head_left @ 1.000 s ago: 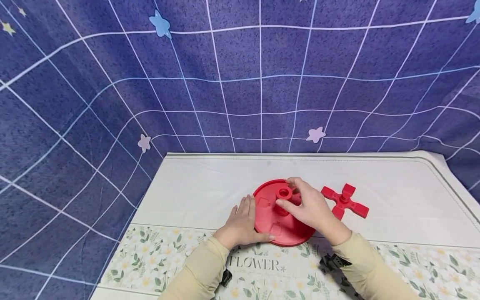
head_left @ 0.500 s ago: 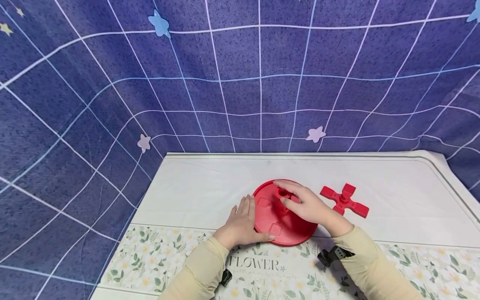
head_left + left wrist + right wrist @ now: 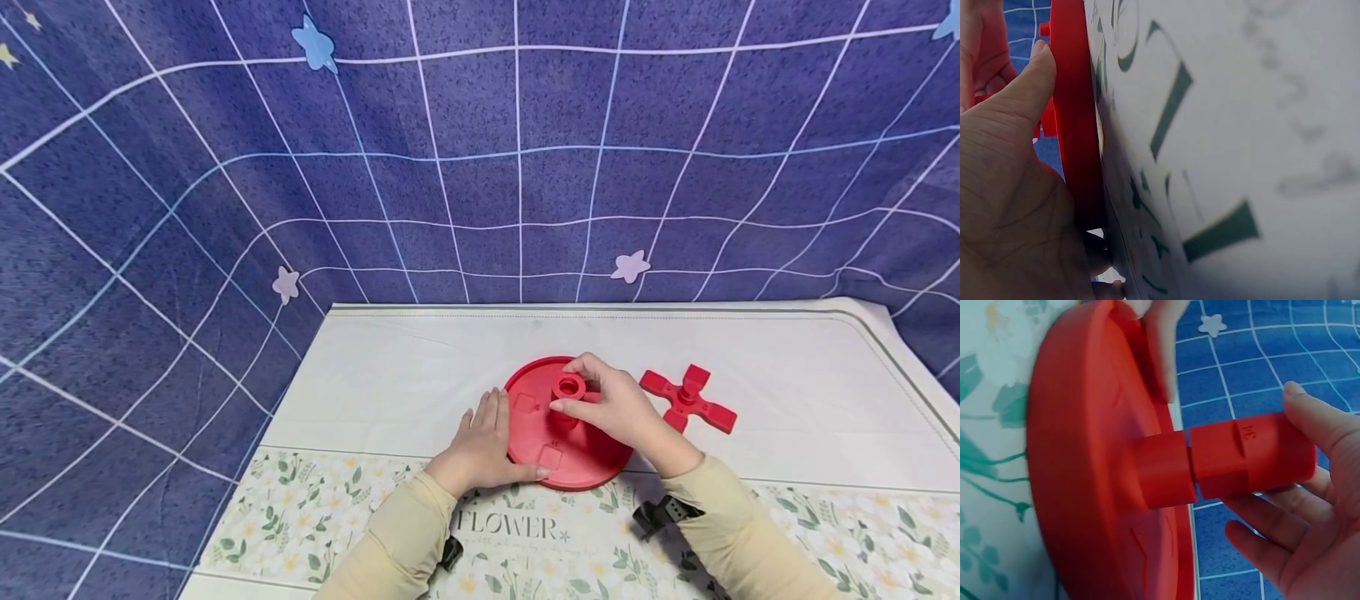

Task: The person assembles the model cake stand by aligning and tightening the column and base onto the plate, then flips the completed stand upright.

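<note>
A round red plate (image 3: 577, 465) with a raised rim lies flat on the table. From its middle rises a short red post (image 3: 1163, 469), topped by a hollow red cylinder (image 3: 1222, 456); a thin gap shows between the two in the right wrist view. My right hand (image 3: 617, 410) holds the cylinder near its top, thumb on one side and fingers on the other. Straight fingers of my left hand (image 3: 483, 446) lie along the plate's left edge, while its thumb (image 3: 1029, 87) rests on the rim at the front.
A red cross-shaped piece (image 3: 688, 398) with a raised centre lies right of the plate, close beside my right hand. A pale tablecloth (image 3: 405, 367) with a flowered front band covers the table. Behind and at the left hangs a blue gridded curtain (image 3: 465, 192).
My right hand reached farther over the cylinder half a second ago, then drew back to the right, uncovering its top opening. My left hand and the plate keep their places.
</note>
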The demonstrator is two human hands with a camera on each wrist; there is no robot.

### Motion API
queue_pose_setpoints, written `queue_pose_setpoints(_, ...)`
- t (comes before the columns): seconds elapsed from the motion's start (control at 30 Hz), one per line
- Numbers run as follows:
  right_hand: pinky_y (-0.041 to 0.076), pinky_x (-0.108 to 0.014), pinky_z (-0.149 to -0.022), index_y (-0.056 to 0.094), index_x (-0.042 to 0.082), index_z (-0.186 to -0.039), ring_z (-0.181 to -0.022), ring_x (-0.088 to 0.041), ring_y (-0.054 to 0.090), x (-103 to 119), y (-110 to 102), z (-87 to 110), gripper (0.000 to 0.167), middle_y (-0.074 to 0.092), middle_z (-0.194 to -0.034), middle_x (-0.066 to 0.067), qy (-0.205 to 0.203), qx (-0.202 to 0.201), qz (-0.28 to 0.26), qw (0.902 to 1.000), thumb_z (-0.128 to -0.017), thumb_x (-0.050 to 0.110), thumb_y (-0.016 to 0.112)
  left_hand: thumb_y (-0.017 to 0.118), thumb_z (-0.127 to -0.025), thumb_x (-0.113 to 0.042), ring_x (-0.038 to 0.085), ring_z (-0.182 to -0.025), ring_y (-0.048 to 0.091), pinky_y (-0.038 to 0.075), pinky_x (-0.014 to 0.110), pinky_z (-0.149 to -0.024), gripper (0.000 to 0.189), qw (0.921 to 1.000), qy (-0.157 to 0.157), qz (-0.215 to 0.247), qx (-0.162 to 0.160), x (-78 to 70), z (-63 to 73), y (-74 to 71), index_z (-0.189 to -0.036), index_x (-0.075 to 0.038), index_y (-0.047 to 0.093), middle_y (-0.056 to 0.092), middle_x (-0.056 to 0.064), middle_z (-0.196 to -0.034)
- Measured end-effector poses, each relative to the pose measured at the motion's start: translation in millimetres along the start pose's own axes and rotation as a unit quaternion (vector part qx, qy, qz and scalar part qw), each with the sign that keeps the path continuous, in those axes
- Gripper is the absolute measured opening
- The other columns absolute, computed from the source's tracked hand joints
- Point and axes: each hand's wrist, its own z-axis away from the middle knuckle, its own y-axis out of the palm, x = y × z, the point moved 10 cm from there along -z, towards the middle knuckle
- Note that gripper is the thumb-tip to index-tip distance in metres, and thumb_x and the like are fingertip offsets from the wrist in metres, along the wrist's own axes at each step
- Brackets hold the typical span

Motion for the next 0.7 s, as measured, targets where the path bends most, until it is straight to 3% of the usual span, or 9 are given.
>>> queue_pose_setpoints(0.17,0.054,-0.035,-0.072,0.058,0.016,-0.100,-0.088,-0.020,0.070,1.2,-1.8,0.9,0.042,0.067,-0.086,0.006,0.001,-0.037,0.040,0.9985,-0.074,0.030,0.087,0.055,-0.076,-0.080,0.034,-0.148,0.003,0.012,0.053,-0.116,0.126,1.0000,0.001,-0.002,0.002,-0.3,0.7,-0.9,-0.154,0.003,0.002,0.004,0.020,-0.161)
queue_pose_setpoints(0.4,0.053,-0.030,-0.064,0.057,0.015,-0.099,-0.078,-0.017,0.070,5.1,-2.5,1.8,0.046,0.063,-0.081,0.006,-0.005,-0.055,0.092,0.9942,-0.073,0.039,0.086,0.057,-0.078,-0.077,0.036,-0.148,0.001,0.010,0.054,-0.116,0.125,1.0000,0.004,0.006,0.006,-1.7,0.4,-1.1,-0.154,0.004,0.001,0.002,0.022,-0.161)
queue_pose_setpoints(0.57,0.053,-0.042,-0.079,0.059,0.008,-0.120,-0.097,-0.023,0.065,12.8,-5.1,2.2,0.057,0.066,-0.108,-0.006,-0.044,-0.059,0.137,0.9879,-0.079,0.043,0.080,0.057,-0.077,-0.077,0.035,-0.148,0.001,0.010,0.054,-0.116,0.125,0.9999,0.003,0.012,0.008,-1.9,0.7,-0.8,-0.154,0.004,0.000,0.003,0.021,-0.161)
queue_pose_setpoints(0.7,0.047,-0.049,-0.096,0.055,0.005,-0.134,-0.120,-0.028,0.055,18.9,-2.3,-0.2,0.055,0.058,-0.132,-0.010,-0.084,-0.024,0.096,0.9915,-0.088,0.028,0.072,0.056,-0.077,-0.079,0.035,-0.148,0.002,0.012,0.053,-0.116,0.125,1.0000,0.000,0.005,0.006,-0.9,1.8,-1.5,-0.154,0.003,0.001,0.004,0.020,-0.161)
